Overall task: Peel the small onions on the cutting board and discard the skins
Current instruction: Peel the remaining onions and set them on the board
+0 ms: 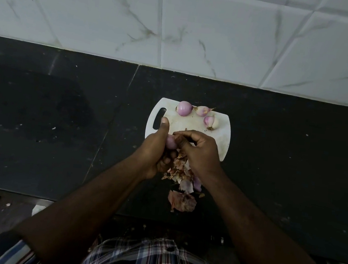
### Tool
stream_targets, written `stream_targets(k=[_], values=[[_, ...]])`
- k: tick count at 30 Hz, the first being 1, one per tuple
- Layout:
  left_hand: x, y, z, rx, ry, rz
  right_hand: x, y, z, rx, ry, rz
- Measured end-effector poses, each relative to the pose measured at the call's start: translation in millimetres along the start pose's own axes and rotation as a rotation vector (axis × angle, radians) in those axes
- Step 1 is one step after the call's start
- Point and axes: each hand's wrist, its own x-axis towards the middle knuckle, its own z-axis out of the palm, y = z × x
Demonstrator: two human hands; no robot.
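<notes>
Onions (185, 108) lie on cutting board (222, 137).

Black countertop (285, 155) bare left and right of the white cutting board (220, 137), three small onions (199, 114) along the board's far edge, onion skins (182, 200) heaped at its near edge, tiled wall (181, 24) closing off the back

Kitchen: black counter (61, 119), tiled wall (202, 26), cutting board (222, 137).

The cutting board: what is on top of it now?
Three small onions lie along the far edge of the cutting board. The left hand and right hand cover its near part, so what lies there cannot be seen.
</notes>
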Motion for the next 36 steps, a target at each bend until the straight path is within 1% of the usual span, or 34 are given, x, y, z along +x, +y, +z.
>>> stream_targets(k=[4, 7, 9, 11, 14, 16, 19, 21, 22, 23, 25, 26, 27, 28, 30, 34, 36], values=[[0.2, -0.7, 11.3, 0.036, 0.058, 0.151, -4.3, -3.5, 8.7, 0.116, 0.135, 0.07], [-2.3, -1.5, 18.5, 0.029, 0.077, 0.216, -6.8, -6.2, 15.6, 0.194, 0.216, 0.127], [0.3, -4.4, 20.1, 0.081, 0.115, 0.258, -7.7, -8.4, 19.9, 0.227, 0.264, 0.151], [2.8, -7.9, 21.3, 0.11, 0.145, 0.292, -6.7, -9.9, 22.9, 0.234, 0.296, 0.173], [4.4, -11.1, 23.5, 0.063, 0.163, 0.31, -4.9, -12.1, 25.9, 0.254, 0.331, 0.2], [5.2, -13.2, 22.8, 0.083, 0.177, 0.344, -4.0, -14.6, 28.8, 0.285, 0.342, 0.23], [4.8, -14.2, 20.0, 0.121, 0.144, 0.381, -1.8, -17.1, 29.7, 0.409, 0.319, 0.334], [2.9, -10.3, 17.0, 0.054, 0.11, 0.311, -1.3, -15.9, 21.7, 0.507, 0.278, 0.389], [2.3, -7.4, 14.9, 0.013, 0.09, 0.262, -2.0, -13.4, 15.6, 0.515, 0.243, 0.38], [1.1, -4.0, 12.7, -0.025, 0.072, 0.218, -3.0, -10.6, 9.0, 0.483, 0.189, 0.338], [1.2, -1.1, 7.4, -0.052, 0.055, 0.156, -4.9, -6.7, -1.5, 0.341, 0.038, 0.201], [2.3, -1.3, 5.6, -0.046, 0.052, 0.128, -5.0, -6.4, -4.9, 0.246, -0.019, 0.137], [2.3, -1.2, 5.2, -0.034, 0.05, 0.103, -4.5, -6.7, -6.7, 0.164, -0.042, 0.093], [3.2, -2.0, 5.5, -0.003, 0.049, 0.094, -3.3, -7.1, -7.3, 0.104, -0.033, 0.077], [2.5, -1.8, 7.1, 0.051, 0.032, 0.119, -1.4, -8.7, -6.9, 0.071, 0.029, 0.113], [4.0, -3.6, 8.6, 0.172, 0.029, 0.238, -0.7, -5.7, -0.8, 0.262, 0.109, 0.339], [6.2, -7.1, 5.0, 0.202, 0.007, 0.246, 1.3, -4.1, 0.9, 0.301, 0.129, 0.38]])
